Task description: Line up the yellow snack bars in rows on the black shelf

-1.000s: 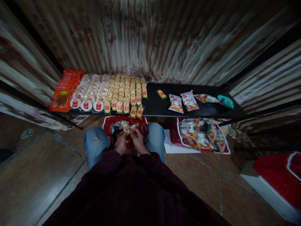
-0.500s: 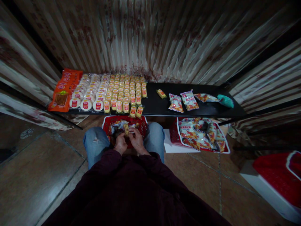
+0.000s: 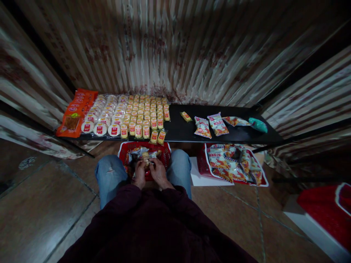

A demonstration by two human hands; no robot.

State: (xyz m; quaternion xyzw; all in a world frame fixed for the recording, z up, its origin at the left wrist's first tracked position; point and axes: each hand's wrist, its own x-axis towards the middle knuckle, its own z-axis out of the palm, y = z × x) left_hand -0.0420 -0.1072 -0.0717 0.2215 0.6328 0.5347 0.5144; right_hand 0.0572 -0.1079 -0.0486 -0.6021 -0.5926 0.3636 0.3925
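Note:
Between my knees, over a red basket point(image 3: 166, 153), both hands pinch one small, clear-wrapped yellow snack point(image 3: 145, 157). My left hand point(image 3: 140, 174) has closed fingers at its lower left side. From the right, my right hand point(image 3: 158, 171) grips it with thumb and fingers drawn together. Its printing is too blurred to read. Beneath the hands, silvery and colourful snack bags point(image 3: 137, 151) lie in the basket. Just beyond, two yellow snack packets point(image 3: 157, 137) overhang the front edge of a black shelf point(image 3: 178, 133).
Rows of yellow packets point(image 3: 138, 117) and round white wrapped cakes point(image 3: 100, 128) fill the shelf's left, beside an orange bag point(image 3: 75, 115). To the right lie a single yellow packet point(image 3: 185, 116), white snack bags point(image 3: 218, 124) and a green packet point(image 3: 258, 125). Another red basket point(image 3: 202, 164) holds snack bags.
My view has tipped slightly, so the shelf sits lower in the picture. The snack in my hands has turned and shows less of its ridged yellow face. Both hands keep hold of it.

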